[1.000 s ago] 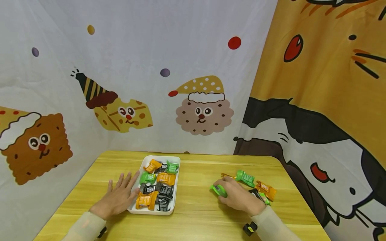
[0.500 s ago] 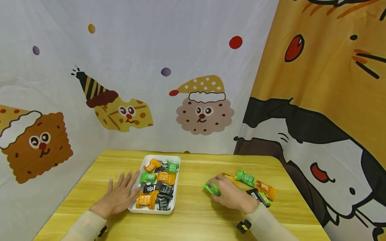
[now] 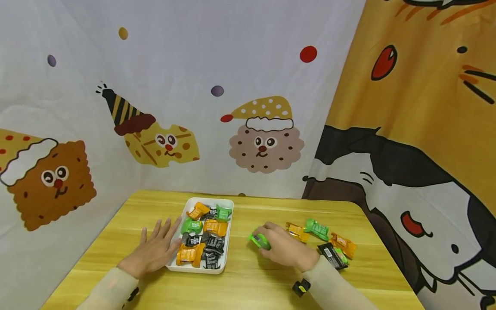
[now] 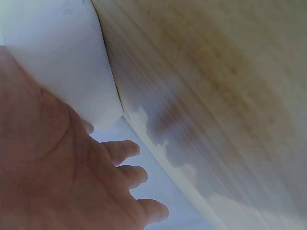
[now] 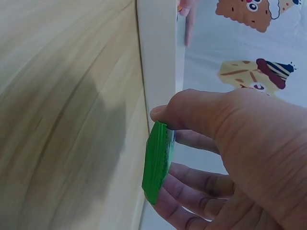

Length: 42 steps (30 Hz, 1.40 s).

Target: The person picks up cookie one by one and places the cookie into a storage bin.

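Observation:
In the head view my right hand (image 3: 286, 245) pinches a green-wrapped candy (image 3: 259, 239) between thumb and fingers, right of the white tray. The right wrist view shows that green packet (image 5: 157, 163) held over the wooden table, with the tray wall beyond it. My left hand (image 3: 151, 249) lies with fingers spread at the left side of the white tray (image 3: 196, 270); the left wrist view shows its palm (image 4: 62, 158) beside the tray's outer wall (image 4: 62, 57). Orange, green and black wrapped candies fill much of the tray, including an orange one (image 3: 215, 228).
Right of my right hand lie loose wrapped candies: an orange one (image 3: 297, 231), a green one (image 3: 317, 229), another orange one (image 3: 343, 245) and a black one (image 3: 331, 255) overlapping a smaller green one. A cartoon-printed cloth (image 3: 174, 64) hangs behind the wooden table (image 3: 263, 284).
My right hand has moved left towards the tray with the green candy, uncovering the orange and black candies behind it. My left hand stays beside the tray. The head view has shifted slightly.

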Available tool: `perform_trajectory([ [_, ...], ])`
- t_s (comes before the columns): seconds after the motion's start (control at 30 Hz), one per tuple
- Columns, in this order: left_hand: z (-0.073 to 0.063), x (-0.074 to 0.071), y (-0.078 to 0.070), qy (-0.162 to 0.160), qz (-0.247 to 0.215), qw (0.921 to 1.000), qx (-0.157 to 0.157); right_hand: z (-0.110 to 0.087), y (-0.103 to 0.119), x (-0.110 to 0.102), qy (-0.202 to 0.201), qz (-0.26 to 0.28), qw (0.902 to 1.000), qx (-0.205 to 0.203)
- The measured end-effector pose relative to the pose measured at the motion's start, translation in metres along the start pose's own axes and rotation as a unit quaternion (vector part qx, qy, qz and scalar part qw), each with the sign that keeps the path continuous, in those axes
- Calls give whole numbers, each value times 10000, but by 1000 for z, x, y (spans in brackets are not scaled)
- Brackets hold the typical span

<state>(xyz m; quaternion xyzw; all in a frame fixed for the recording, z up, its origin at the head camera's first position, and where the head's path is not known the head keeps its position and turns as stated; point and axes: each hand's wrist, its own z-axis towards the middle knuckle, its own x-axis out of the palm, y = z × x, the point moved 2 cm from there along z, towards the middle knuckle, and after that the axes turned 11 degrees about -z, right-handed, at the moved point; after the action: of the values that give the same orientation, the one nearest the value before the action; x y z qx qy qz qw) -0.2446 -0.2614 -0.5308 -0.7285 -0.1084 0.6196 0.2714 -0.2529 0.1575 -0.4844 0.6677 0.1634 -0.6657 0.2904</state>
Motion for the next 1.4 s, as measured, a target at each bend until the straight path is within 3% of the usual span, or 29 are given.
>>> perform_trajectory([
  [0.83,1,-1,-2,-40,31,10000,55,58,45,-6,-117,-159,9980,-603],
  [1.4,-1,0,-4,-36,137,9999,37,96,74,3,-36,-701,9931,-941],
])
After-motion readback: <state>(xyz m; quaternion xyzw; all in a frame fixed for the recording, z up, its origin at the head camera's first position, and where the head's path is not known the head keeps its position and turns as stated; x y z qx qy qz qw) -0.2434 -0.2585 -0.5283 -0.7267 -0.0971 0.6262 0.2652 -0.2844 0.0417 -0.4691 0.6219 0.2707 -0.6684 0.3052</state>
